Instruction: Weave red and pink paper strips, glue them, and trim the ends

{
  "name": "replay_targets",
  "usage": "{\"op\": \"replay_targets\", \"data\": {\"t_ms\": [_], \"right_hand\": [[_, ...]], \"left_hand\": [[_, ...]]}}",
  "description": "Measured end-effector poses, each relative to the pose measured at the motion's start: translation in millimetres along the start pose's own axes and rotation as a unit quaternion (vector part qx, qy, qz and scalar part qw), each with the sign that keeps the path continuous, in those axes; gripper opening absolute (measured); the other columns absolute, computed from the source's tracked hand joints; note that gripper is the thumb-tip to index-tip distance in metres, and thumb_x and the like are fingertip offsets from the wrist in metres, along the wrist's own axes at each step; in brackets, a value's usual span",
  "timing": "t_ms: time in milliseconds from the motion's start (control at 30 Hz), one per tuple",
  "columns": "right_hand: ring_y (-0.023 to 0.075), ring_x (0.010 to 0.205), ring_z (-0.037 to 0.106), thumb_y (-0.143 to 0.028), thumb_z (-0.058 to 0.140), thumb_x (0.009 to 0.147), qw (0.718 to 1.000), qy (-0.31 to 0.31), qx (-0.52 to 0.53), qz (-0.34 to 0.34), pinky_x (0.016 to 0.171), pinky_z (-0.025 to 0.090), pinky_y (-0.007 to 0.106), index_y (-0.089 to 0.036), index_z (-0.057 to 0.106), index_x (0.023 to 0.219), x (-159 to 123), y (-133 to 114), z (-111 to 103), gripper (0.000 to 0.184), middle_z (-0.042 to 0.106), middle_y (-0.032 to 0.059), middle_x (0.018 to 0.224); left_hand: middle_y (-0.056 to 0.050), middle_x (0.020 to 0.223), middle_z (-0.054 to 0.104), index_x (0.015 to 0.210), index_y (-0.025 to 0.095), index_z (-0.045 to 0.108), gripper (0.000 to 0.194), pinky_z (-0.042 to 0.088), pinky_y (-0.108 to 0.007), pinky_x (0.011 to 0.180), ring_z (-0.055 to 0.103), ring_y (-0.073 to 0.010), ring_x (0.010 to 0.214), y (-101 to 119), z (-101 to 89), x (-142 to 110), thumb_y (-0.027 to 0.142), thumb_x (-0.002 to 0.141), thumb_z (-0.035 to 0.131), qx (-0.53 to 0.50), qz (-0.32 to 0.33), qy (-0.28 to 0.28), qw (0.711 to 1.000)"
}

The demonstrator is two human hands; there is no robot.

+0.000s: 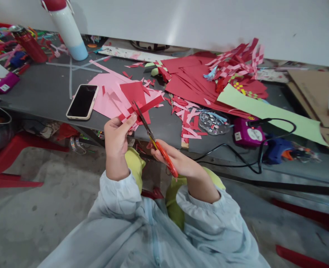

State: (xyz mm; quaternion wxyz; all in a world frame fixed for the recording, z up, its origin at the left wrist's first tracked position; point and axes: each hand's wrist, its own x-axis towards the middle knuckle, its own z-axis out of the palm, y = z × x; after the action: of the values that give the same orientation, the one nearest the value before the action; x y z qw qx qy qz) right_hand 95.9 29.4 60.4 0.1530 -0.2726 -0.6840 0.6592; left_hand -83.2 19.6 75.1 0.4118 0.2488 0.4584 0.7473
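Scissors [165, 158] gripped in the right hand [181, 160] cross a red strip [153, 104] pinched by the left hand [117, 136], perhaps mid-cut, at the table's [165, 128] near side; cut scraps [188, 116] lie right, larger uncut sheets [186, 83] far right.

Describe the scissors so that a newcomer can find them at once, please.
Find the grey table, then the right hand by its near edge. This hand holds the scissors; orange handles and dark blades set them apart from the red paper.
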Motion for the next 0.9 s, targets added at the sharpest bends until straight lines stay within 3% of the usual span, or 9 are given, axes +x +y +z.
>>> {"op": "replay_targets", "data": {"t_ms": [333,633,900], "right_hand": [[0.0111,0.072,0.038,-0.059,0.05,0.092,1.0,-0.01,0.003,-0.012,0.07,0.04,0.026,-0.02,0.045,0.094,1,7,3,0.039,0.04,-0.0014,0.083],[0.0118,0.072,0.037,-0.066,0.04,0.093,0.999,-0.025,0.008,-0.022,0.069,0.04,0.027,-0.021,0.045,0.104,0,11,3,0.047,0.04,-0.0008,0.084],[0.0129,0.075,0.038,-0.065,0.048,0.09,0.999,-0.018,-0.029,-0.015,0.074,0.04,0.029,-0.021,0.04,0.095,1,0,1,0.044,0.039,-0.0004,0.085]], "left_hand": [[0.004,0.051,0.057,0.057,0.014,0.066,0.027,0.032,-0.015,0.041,0.045,-0.0014,0.043,0,1.1,0,0.03,0.058,0.088,-0.006,0.004,0.006,1.0],[0.004,0.047,0.055,0.055,0.016,0.065,0.031,0.028,-0.015,0.039,0.046,-0.003,0.042,-4,-1.4,3,0.036,0.058,0.088,0.029,0.0,-0.021,0.999],[0.005,0.05,0.057,0.062,0.018,0.069,0.03,0.034,-0.016,0.043,0.046,-0.0034,0.045,-3,0.7,0,0.039,0.057,0.089,0.044,0.062,-0.013,0.997]]}}
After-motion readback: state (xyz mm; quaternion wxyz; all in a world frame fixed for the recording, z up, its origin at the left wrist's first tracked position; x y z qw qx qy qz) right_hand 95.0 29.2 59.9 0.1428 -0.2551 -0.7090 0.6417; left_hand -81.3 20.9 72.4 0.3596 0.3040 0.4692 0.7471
